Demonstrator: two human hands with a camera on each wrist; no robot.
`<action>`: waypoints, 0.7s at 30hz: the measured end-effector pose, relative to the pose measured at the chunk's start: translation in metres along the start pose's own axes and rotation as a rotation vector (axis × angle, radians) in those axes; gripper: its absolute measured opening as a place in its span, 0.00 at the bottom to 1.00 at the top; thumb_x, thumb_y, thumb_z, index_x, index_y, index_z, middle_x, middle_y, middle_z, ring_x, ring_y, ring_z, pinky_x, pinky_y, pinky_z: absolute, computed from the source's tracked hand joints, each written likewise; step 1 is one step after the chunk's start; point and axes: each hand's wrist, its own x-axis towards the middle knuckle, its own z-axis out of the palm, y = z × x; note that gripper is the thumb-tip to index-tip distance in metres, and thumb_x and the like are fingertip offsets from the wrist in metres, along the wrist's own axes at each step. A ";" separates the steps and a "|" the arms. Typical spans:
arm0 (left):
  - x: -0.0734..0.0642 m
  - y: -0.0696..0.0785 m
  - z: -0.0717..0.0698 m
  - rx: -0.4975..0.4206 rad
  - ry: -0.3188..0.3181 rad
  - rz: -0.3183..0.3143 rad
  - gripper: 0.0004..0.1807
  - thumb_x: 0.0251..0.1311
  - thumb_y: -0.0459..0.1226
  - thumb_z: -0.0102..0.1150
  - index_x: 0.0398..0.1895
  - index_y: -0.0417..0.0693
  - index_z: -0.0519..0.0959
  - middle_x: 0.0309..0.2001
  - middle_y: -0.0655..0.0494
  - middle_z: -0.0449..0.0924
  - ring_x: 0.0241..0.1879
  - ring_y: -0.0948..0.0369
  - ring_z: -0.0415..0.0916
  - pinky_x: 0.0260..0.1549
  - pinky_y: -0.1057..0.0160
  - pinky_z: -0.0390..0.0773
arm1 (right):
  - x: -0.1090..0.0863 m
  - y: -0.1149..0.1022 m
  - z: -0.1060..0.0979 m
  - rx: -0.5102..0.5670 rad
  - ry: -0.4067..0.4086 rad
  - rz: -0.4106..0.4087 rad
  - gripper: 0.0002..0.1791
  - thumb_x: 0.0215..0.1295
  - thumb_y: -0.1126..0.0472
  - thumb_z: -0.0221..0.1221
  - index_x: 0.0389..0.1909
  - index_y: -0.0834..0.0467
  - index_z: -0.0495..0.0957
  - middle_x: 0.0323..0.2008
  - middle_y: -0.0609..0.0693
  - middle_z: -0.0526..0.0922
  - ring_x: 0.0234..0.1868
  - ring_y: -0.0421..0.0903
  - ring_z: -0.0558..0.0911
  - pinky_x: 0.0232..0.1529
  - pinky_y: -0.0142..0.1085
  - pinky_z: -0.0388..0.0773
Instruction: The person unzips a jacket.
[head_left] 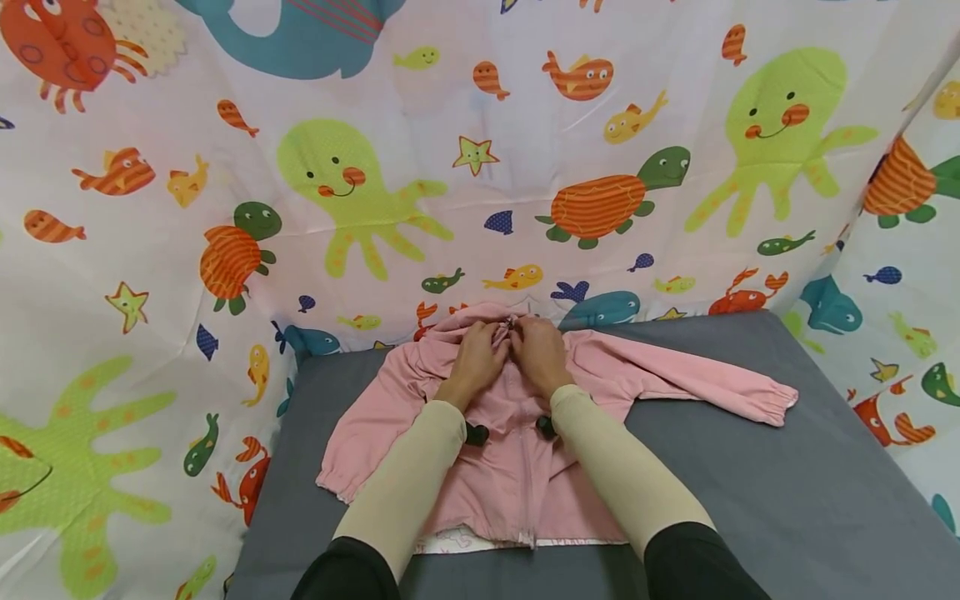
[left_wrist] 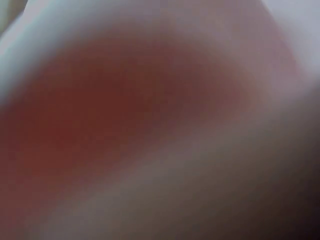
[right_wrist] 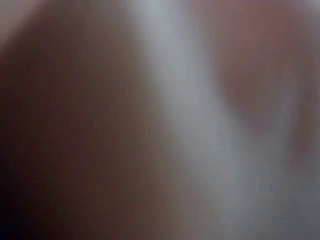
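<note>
Pink jacket (head_left: 491,483) lies front-up on grey tabletop (head_left: 750,483), hem twd person, zip (head_left: 527,475) running lengthwise, away from body, up to the grip. L hand (head_left: 477,360) & R hand (head_left: 542,353) both pinch collar end, approx. equally near, either side of zip; wrist cams too blurred.

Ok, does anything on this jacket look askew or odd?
The pink zip-up jacket lies unevenly: its picture-right sleeve stretches outward, while the picture-left sleeve slants downward. White patterned lining shows along the bottom.

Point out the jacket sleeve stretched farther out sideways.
On the pink zip-up jacket, the sleeve at the head view's right; the other sleeve slants steeply downward.
</note>
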 end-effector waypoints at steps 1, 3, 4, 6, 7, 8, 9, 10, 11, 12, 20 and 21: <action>-0.001 -0.001 0.000 -0.007 0.011 -0.001 0.13 0.76 0.40 0.63 0.50 0.38 0.85 0.48 0.41 0.84 0.53 0.44 0.82 0.58 0.45 0.80 | 0.000 -0.001 0.000 -0.006 0.002 -0.017 0.07 0.74 0.61 0.67 0.44 0.62 0.88 0.41 0.61 0.91 0.45 0.64 0.88 0.49 0.59 0.85; -0.001 -0.008 0.006 -0.015 0.045 0.008 0.11 0.75 0.40 0.62 0.44 0.39 0.85 0.43 0.43 0.83 0.47 0.46 0.81 0.52 0.46 0.80 | 0.000 -0.003 -0.001 -0.021 0.005 -0.048 0.09 0.75 0.61 0.66 0.47 0.62 0.89 0.43 0.60 0.91 0.46 0.64 0.88 0.50 0.58 0.85; -0.001 -0.012 0.010 -0.018 0.062 0.013 0.11 0.75 0.40 0.61 0.41 0.40 0.85 0.40 0.44 0.82 0.45 0.46 0.81 0.48 0.47 0.80 | 0.000 -0.003 -0.001 -0.029 0.006 -0.063 0.09 0.75 0.60 0.66 0.48 0.62 0.89 0.43 0.60 0.92 0.46 0.64 0.88 0.50 0.58 0.85; -0.001 -0.017 0.013 -0.048 0.086 0.017 0.12 0.75 0.40 0.58 0.40 0.41 0.86 0.38 0.46 0.81 0.42 0.47 0.80 0.46 0.48 0.80 | 0.000 -0.004 -0.001 -0.044 0.004 -0.094 0.10 0.76 0.60 0.66 0.49 0.61 0.89 0.44 0.59 0.92 0.47 0.63 0.88 0.51 0.57 0.85; -0.001 -0.019 0.015 -0.066 0.096 0.017 0.13 0.76 0.40 0.57 0.40 0.40 0.86 0.38 0.46 0.81 0.41 0.47 0.80 0.46 0.48 0.80 | 0.000 -0.005 -0.001 -0.050 0.004 -0.113 0.10 0.76 0.59 0.65 0.49 0.61 0.89 0.45 0.59 0.92 0.48 0.62 0.88 0.51 0.57 0.85; -0.001 -0.022 0.016 -0.092 0.107 0.012 0.14 0.76 0.40 0.56 0.41 0.40 0.87 0.38 0.46 0.81 0.41 0.47 0.80 0.45 0.49 0.79 | -0.001 -0.005 -0.001 -0.056 0.003 -0.131 0.11 0.77 0.59 0.65 0.50 0.60 0.89 0.45 0.58 0.92 0.49 0.62 0.88 0.52 0.56 0.85; -0.001 -0.024 0.018 -0.113 0.119 0.007 0.15 0.77 0.41 0.54 0.41 0.40 0.87 0.38 0.46 0.81 0.41 0.47 0.80 0.46 0.49 0.79 | -0.001 -0.006 -0.001 -0.058 0.003 -0.151 0.11 0.78 0.58 0.64 0.50 0.60 0.89 0.46 0.58 0.91 0.50 0.61 0.88 0.54 0.55 0.85; -0.001 -0.022 0.014 -0.126 0.124 0.005 0.17 0.79 0.41 0.53 0.42 0.40 0.88 0.38 0.46 0.82 0.42 0.47 0.82 0.46 0.49 0.80 | -0.002 -0.007 -0.001 -0.057 0.004 -0.170 0.11 0.78 0.58 0.64 0.50 0.60 0.89 0.46 0.58 0.91 0.51 0.61 0.88 0.56 0.55 0.85; -0.001 -0.021 0.011 -0.148 0.138 0.001 0.17 0.79 0.41 0.53 0.42 0.40 0.88 0.39 0.46 0.83 0.42 0.47 0.83 0.47 0.48 0.81 | -0.002 -0.008 -0.001 -0.055 0.008 -0.189 0.11 0.79 0.58 0.63 0.51 0.60 0.88 0.47 0.58 0.91 0.53 0.60 0.88 0.58 0.54 0.84; -0.001 -0.021 0.009 -0.156 0.156 0.003 0.18 0.80 0.41 0.53 0.40 0.40 0.89 0.38 0.46 0.84 0.42 0.47 0.83 0.47 0.48 0.81 | -0.002 -0.010 -0.001 -0.053 0.017 -0.209 0.11 0.79 0.57 0.62 0.51 0.60 0.88 0.47 0.58 0.91 0.53 0.60 0.88 0.59 0.53 0.84; 0.005 -0.030 -0.013 -0.280 0.144 -0.061 0.17 0.80 0.43 0.55 0.38 0.43 0.88 0.38 0.49 0.89 0.41 0.50 0.86 0.47 0.51 0.83 | 0.001 -0.022 -0.006 0.041 0.153 -0.376 0.06 0.80 0.62 0.62 0.48 0.62 0.83 0.43 0.59 0.88 0.49 0.60 0.87 0.55 0.53 0.85; 0.007 -0.039 -0.012 -0.296 0.134 -0.061 0.18 0.81 0.45 0.54 0.40 0.45 0.88 0.38 0.51 0.89 0.41 0.53 0.85 0.47 0.53 0.83 | 0.001 -0.024 -0.006 0.055 0.161 -0.399 0.06 0.80 0.63 0.62 0.48 0.62 0.84 0.43 0.59 0.88 0.48 0.60 0.87 0.55 0.53 0.85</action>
